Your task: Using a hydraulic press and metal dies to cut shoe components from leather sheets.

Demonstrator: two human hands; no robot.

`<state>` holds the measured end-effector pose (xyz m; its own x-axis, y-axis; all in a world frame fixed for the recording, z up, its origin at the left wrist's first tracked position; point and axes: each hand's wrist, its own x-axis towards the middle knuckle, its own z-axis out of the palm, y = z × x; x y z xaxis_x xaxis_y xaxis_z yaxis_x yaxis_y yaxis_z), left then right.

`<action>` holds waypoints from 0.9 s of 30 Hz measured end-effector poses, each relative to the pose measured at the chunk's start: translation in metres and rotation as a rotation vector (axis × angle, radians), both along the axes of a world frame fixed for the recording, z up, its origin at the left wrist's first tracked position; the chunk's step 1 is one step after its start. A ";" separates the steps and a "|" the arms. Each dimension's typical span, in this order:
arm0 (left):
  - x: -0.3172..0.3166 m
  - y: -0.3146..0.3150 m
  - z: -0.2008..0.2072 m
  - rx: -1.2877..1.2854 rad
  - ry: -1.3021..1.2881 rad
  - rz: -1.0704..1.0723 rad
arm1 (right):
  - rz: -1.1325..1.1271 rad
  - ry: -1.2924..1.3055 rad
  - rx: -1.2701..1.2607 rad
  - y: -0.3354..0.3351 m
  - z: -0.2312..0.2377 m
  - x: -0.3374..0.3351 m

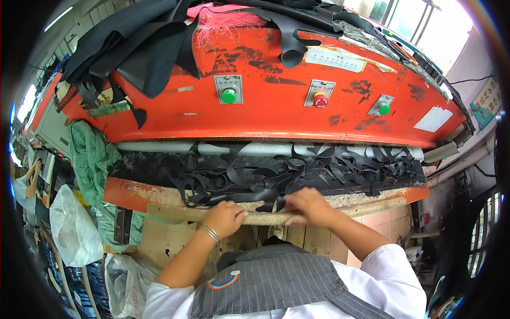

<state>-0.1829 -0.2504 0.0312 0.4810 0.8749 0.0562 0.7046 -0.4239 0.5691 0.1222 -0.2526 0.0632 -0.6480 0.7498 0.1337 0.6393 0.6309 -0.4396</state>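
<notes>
Red metal machine (pixel 276 117) stretches across the back — before it, a red-and-tan worktop (pixel 151 192) carries a tangled heap of black leathery strips (pixel 319 170). At its pale front rail (pixel 268 218), the left hand (pixel 225 219) has curled fingers, the right hand (pixel 312 208) slightly spread ones — whether either grips anything, I cannot tell.

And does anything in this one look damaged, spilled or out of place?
Yes. The red panel is scuffed, with dark patches where paint seems worn, and its wide white label looks torn around the edge. Black strips lie in a messy tangle, some spilling onto the worn front ledge.
</notes>
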 end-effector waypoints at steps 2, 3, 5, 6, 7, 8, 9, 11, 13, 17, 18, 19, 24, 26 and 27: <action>0.003 -0.014 -0.010 0.074 -0.009 0.060 | 0.015 -0.078 0.034 -0.018 -0.018 -0.022; 0.008 -0.019 -0.014 0.148 -0.019 0.115 | 0.017 -0.058 0.082 -0.022 -0.035 -0.027; 0.013 -0.020 -0.014 0.155 0.044 0.157 | -0.046 -0.117 0.056 -0.025 -0.038 -0.041; 0.014 -0.020 -0.014 0.179 0.044 0.182 | -0.115 -0.173 0.030 -0.027 -0.040 -0.046; 0.014 -0.018 -0.013 0.207 0.042 0.208 | -0.111 -0.182 0.030 -0.026 -0.038 -0.047; 0.014 -0.017 -0.015 0.225 0.026 0.220 | -0.101 -0.183 0.035 -0.024 -0.037 -0.047; 0.013 -0.018 -0.016 0.220 0.020 0.225 | -0.090 -0.184 0.039 -0.022 -0.036 -0.048; 0.010 -0.013 -0.019 0.187 0.039 0.217 | -0.006 -0.254 -0.014 -0.009 -0.030 -0.046; 0.005 -0.009 -0.019 0.142 0.054 0.172 | 0.085 -0.316 -0.069 0.014 -0.012 -0.045; -0.010 0.013 0.008 -0.134 0.091 -0.002 | 0.510 -0.152 -0.003 0.116 0.022 -0.058; -0.013 0.026 0.017 -0.327 0.123 -0.057 | 0.447 -0.245 0.183 0.149 0.019 -0.070; -0.012 0.041 0.021 -0.333 0.120 -0.063 | 0.468 -0.291 0.285 0.184 0.024 -0.082; -0.029 0.121 -0.022 0.244 -0.069 0.124 | 0.879 -0.172 0.596 0.301 -0.037 -0.175; -0.032 0.149 -0.050 0.321 0.042 0.150 | 0.957 -0.224 0.530 0.328 -0.045 -0.195; -0.034 0.159 -0.061 0.292 0.085 0.138 | 1.042 -0.267 0.460 0.338 -0.046 -0.193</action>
<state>-0.2171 -0.0914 -0.0301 0.3725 0.8853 0.2784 0.8068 -0.4572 0.3743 -0.0704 0.0852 0.0170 -0.9694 -0.2444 0.0212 -0.2436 0.9692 0.0364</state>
